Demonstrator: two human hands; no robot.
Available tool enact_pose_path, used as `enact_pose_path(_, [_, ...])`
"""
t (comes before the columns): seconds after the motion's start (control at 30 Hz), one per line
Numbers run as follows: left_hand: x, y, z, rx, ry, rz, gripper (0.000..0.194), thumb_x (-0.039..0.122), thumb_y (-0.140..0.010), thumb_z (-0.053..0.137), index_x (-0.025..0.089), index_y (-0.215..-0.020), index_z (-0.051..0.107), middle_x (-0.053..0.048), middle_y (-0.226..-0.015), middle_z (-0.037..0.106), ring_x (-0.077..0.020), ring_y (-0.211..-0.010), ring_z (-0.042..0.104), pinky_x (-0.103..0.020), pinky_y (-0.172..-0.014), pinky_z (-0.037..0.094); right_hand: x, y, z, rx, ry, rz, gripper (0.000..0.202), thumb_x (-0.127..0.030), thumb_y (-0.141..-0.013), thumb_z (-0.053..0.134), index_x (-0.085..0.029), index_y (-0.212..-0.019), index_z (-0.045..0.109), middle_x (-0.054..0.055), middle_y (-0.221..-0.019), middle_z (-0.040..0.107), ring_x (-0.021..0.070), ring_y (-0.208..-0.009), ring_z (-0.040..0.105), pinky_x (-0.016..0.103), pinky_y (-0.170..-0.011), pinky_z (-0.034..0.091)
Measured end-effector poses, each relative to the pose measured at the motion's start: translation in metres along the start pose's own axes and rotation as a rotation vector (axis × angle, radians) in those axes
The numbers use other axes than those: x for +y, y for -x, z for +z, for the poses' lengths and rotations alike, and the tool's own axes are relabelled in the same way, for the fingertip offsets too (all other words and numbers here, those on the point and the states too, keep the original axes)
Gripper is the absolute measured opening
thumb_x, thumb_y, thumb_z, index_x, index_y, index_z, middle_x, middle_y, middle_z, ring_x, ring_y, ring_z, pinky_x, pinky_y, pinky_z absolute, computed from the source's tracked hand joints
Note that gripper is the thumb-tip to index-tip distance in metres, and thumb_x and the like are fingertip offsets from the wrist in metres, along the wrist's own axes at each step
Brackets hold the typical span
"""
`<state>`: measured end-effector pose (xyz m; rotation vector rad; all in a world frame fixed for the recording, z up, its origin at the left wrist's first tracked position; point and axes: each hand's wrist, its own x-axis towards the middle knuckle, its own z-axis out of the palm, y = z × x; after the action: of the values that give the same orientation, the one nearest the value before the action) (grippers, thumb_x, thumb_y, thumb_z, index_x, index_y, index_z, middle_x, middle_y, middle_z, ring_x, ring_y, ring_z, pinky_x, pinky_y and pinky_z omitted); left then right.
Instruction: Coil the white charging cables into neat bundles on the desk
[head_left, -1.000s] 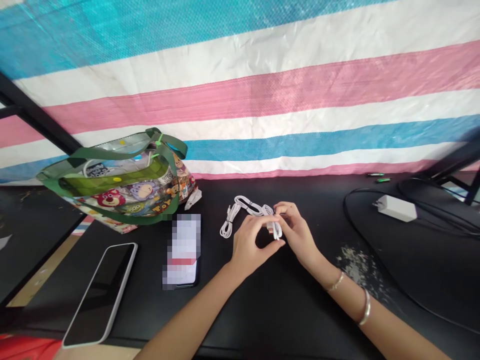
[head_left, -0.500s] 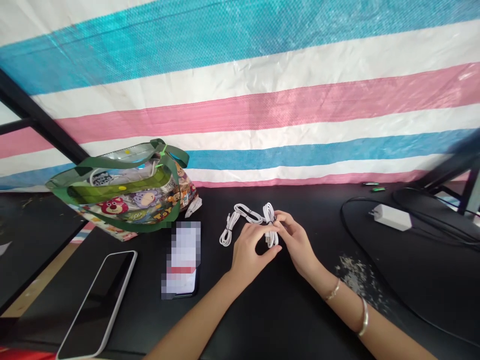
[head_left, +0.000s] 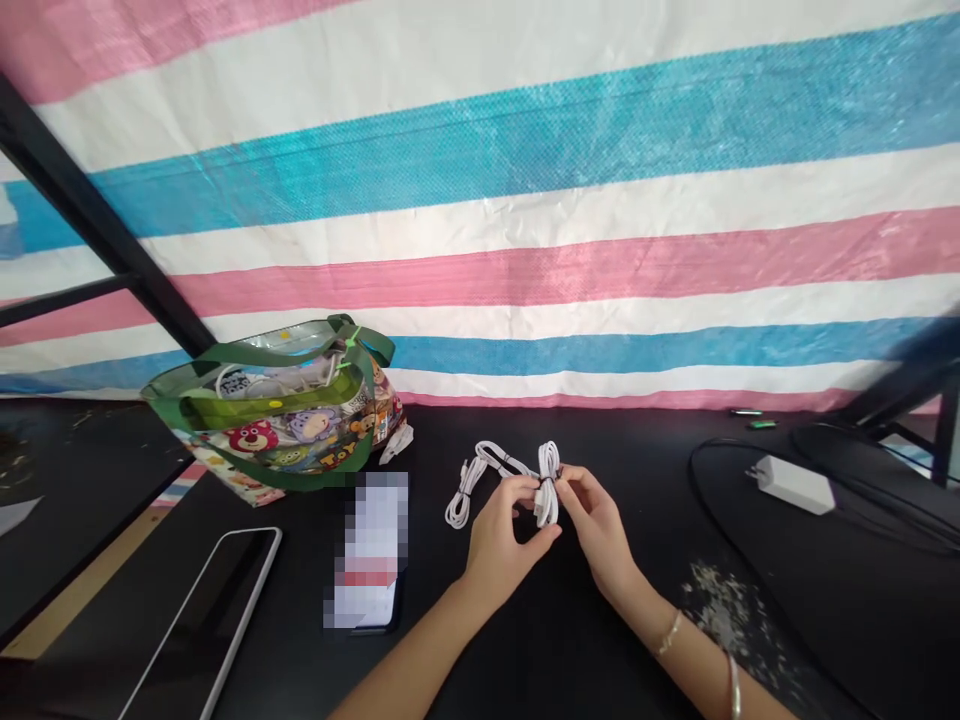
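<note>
A coiled white USB cable (head_left: 549, 457) stands upright between my hands, bound round its middle by a black tie (head_left: 546, 481). My left hand (head_left: 496, 548) grips the coil from the left, thumb at its lower end and fingers by the tie. On the other side, my right hand (head_left: 601, 522) is closed, its thumb and fingertips pinching at the tie by the coil's right edge. A length of the white cable runs left to a second tied bundle (head_left: 504, 460) and a third tied bundle (head_left: 458, 506), both lying on the black table (head_left: 540, 640).
Left of my hands lie a phone with its screen lit (head_left: 375, 550) and a dark-screened phone (head_left: 206, 620). A green-handled cartoon bag (head_left: 292, 425) stands behind them. At right are a white power adapter (head_left: 795, 485), a black cord (head_left: 724, 530) and a worn patch (head_left: 716, 610).
The whole view has tilted up, so the table sits lower in the picture. My left fingers have shifted slightly, baring more of the coil and its tie. Both hands stay at the same bundle.
</note>
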<state>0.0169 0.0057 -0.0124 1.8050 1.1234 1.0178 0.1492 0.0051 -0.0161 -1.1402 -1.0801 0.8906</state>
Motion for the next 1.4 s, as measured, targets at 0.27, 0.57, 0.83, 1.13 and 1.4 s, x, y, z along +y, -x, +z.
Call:
enact_pose_path(0.27, [0.002, 0.002, 0.000, 0.037, -0.089, -0.051, 0.012, 0.013, -0.072, 0.058, 0.020, -0.082, 0.056, -0.001, -0.085, 0.067, -0.0177, -0.083, 0.063, -0.032, -0.077, 0.050, 0.002, -0.001, 0.000, 0.065, 0.054, -0.175, 0.032, -0.052, -0.076, 0.062, -0.021, -0.071, 0.055, 0.002, -0.075, 0.056, 0.0156, -0.064, 0.053, 0.029, -0.061, 0.049])
enact_pose_path(0.57, [0.003, 0.003, -0.001, 0.082, -0.127, -0.034, 0.010, 0.013, -0.072, 0.057, 0.022, -0.076, 0.057, 0.001, -0.079, 0.067, -0.0157, -0.074, 0.062, -0.028, -0.070, 0.050, -0.001, 0.002, 0.002, 0.087, 0.117, -0.276, 0.028, -0.048, -0.081, 0.058, -0.021, -0.073, 0.057, 0.003, -0.074, 0.056, 0.0158, -0.062, 0.053, 0.028, -0.056, 0.049])
enact_pose_path(0.83, [0.006, 0.001, 0.001, 0.045, -0.024, -0.071, 0.021, 0.009, -0.068, 0.058, 0.023, -0.084, 0.055, 0.002, -0.081, 0.072, -0.0164, -0.077, 0.067, -0.027, -0.068, 0.051, -0.009, 0.006, 0.005, 0.077, 0.069, -0.236, 0.030, -0.049, -0.078, 0.062, -0.021, -0.070, 0.059, 0.002, -0.065, 0.057, 0.0164, -0.059, 0.054, 0.027, -0.055, 0.050])
enact_pose_path(1.13, [0.003, 0.006, 0.007, -0.030, 0.014, -0.038, 0.038, 0.011, -0.068, 0.063, 0.022, -0.104, 0.055, -0.001, -0.086, 0.074, -0.0199, -0.081, 0.070, -0.031, -0.077, 0.054, -0.009, 0.014, 0.009, -0.017, 0.060, -0.148, 0.032, -0.053, -0.076, 0.062, -0.022, -0.070, 0.061, 0.002, -0.063, 0.059, 0.0165, -0.057, 0.057, 0.025, -0.052, 0.051])
enact_pose_path(1.4, [0.004, 0.003, 0.000, -0.018, -0.079, -0.074, 0.030, 0.018, -0.073, 0.057, 0.024, -0.103, 0.058, 0.002, -0.081, 0.071, -0.0168, -0.073, 0.067, -0.027, -0.068, 0.052, -0.011, 0.021, 0.016, -0.184, 0.044, -0.124, 0.033, -0.052, -0.082, 0.056, -0.022, -0.070, 0.056, 0.000, -0.065, 0.055, 0.0149, -0.059, 0.056, 0.024, -0.056, 0.050])
